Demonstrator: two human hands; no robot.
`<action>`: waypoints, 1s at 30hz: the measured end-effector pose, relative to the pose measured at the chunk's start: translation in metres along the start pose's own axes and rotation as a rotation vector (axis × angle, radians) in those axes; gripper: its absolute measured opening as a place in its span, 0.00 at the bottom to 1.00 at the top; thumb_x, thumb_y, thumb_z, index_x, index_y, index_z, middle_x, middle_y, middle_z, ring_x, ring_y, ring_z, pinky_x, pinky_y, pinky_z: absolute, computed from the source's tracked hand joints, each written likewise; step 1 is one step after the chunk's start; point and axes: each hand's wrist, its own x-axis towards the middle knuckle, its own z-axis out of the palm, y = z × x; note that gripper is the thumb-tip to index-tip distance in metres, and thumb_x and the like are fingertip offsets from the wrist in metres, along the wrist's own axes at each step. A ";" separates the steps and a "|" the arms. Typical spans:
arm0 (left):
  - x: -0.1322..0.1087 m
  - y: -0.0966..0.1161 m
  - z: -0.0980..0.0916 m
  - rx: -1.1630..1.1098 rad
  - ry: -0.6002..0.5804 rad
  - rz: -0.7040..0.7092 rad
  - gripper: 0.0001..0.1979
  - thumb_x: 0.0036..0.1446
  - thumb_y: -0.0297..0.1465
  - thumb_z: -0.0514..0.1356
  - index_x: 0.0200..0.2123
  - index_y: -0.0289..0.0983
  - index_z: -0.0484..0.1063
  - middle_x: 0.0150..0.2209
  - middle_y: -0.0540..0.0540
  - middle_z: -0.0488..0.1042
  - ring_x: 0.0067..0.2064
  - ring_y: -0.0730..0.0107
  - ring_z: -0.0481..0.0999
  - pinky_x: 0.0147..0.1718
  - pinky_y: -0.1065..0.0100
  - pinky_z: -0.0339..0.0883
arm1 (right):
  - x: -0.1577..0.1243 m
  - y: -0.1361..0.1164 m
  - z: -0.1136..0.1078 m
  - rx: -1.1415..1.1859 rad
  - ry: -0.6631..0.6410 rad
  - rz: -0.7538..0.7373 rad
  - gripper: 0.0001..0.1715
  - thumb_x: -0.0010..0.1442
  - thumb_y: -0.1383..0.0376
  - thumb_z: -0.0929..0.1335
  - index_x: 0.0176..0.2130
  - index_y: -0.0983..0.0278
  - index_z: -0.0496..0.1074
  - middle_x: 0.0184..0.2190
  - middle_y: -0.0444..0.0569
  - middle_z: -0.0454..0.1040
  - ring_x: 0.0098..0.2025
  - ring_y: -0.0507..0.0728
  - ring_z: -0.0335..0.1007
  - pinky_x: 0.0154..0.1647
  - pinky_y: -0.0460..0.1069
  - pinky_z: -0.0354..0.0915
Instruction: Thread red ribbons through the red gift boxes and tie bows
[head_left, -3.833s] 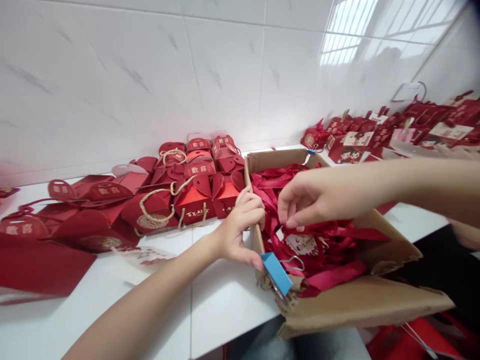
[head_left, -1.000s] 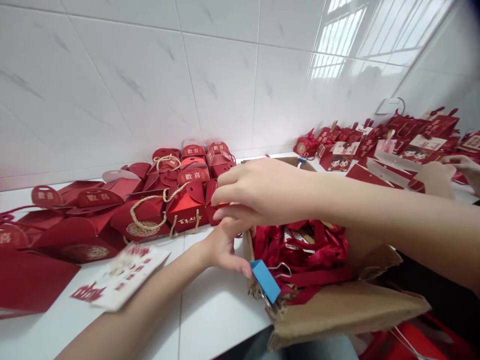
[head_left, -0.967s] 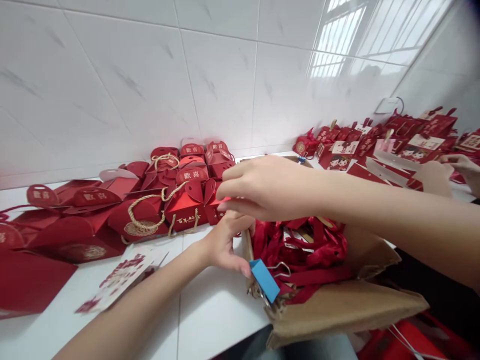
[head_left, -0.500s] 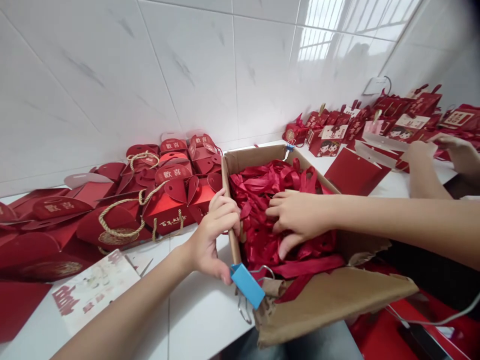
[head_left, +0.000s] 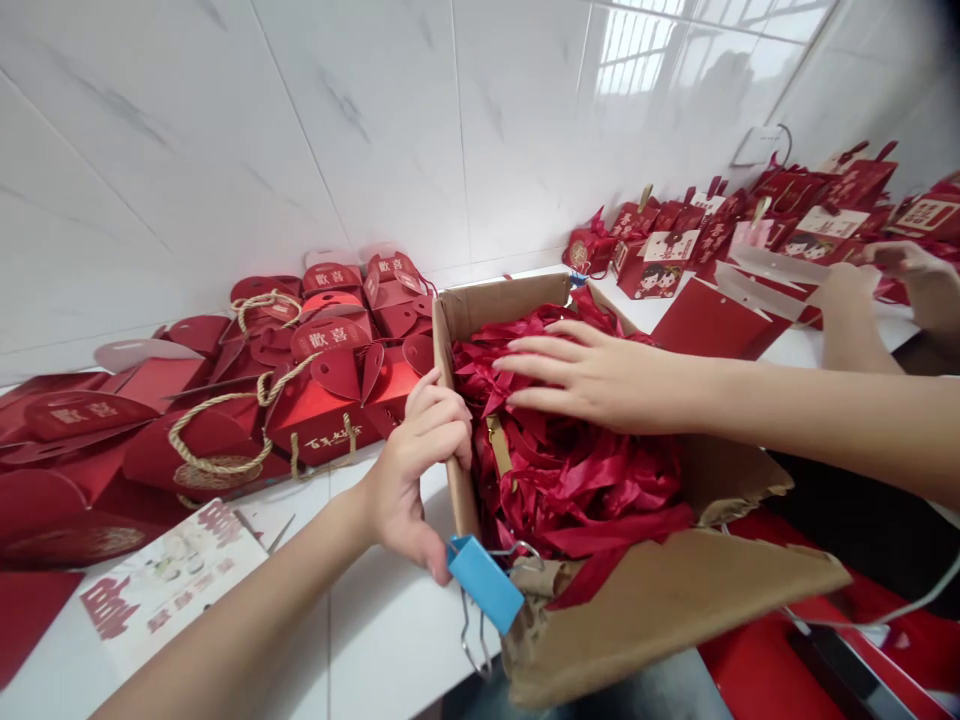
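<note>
A cardboard box (head_left: 461, 497) full of tangled red ribbons (head_left: 592, 490) stands on the white table. My left hand (head_left: 424, 470) has its fingers curled over the box's left wall, the thumb outside, beside a large blue binder clip (head_left: 486, 582) fixed at the near corner. My right hand (head_left: 581, 375) lies palm down over the ribbons with its fingers spread; I see nothing held in it. Among the ribbons, close to the left wall, a gold-coloured strip (head_left: 498, 445) shows. The box's near flap (head_left: 675, 610) hangs out, torn at its edge.
Red gift boxes with rope handles (head_left: 322, 400) crowd the left side, near a printed card (head_left: 176, 580). Small red boxes (head_left: 656, 265) line the wall at the right. A co-worker's hands (head_left: 851, 300) are there, by red paper bags (head_left: 709, 318).
My right hand has moved toward the back of the box and its fingers have straightened, uncovering the gold strip. My left hand keeps its hold on the wall. The view has shifted slightly.
</note>
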 end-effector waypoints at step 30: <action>-0.001 -0.002 0.002 0.006 0.022 -0.010 0.38 0.39 0.69 0.44 0.23 0.37 0.64 0.26 0.48 0.64 0.34 0.63 0.63 0.46 0.53 0.57 | 0.040 -0.045 0.006 0.407 -0.105 0.043 0.12 0.61 0.65 0.65 0.43 0.66 0.73 0.38 0.54 0.72 0.39 0.58 0.66 0.36 0.51 0.54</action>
